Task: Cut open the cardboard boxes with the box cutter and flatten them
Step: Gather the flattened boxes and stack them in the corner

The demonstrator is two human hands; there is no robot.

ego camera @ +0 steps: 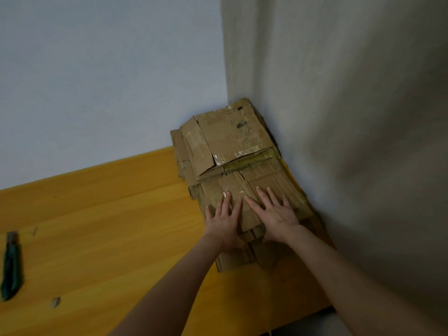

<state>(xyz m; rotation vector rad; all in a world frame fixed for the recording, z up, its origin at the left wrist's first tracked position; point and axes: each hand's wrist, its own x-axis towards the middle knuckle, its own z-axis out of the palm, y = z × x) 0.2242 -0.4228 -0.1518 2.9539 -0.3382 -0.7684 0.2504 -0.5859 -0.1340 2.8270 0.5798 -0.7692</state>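
Head camera view, looking down at a corner of a room. A smooth yellow-orange wooden counter (109, 226) runs from the lower left toward the corner, its grain lines slanting across the picture. Behind it stands a plain pale blue-grey wall (97, 69). On the right rises a grey-beige surface with faint vertical streaks (339, 117); whether it is a wall or a curtain cannot be told.

A stack of flattened brown cardboard boxes (230, 139) lies on the counter, pushed into the corner where the two surfaces meet. The sheets overlap unevenly, with loose flaps, shiny strips of clear tape and dark printing on the top sheet at the far end.

Both bare arms reach in from the bottom edge. The left hand (225, 223) and the right hand (276, 214) lie side by side, palms down, on the near part of the stack. The fingers (263, 194) of both hands are straight and spread wide, pressing on the cardboard and gripping nothing.

A green box cutter with a dark tip (11, 265) lies on the counter at the far left edge, well apart from the hands and the stack. Two small pale scraps (55, 302) lie on the wood near it.
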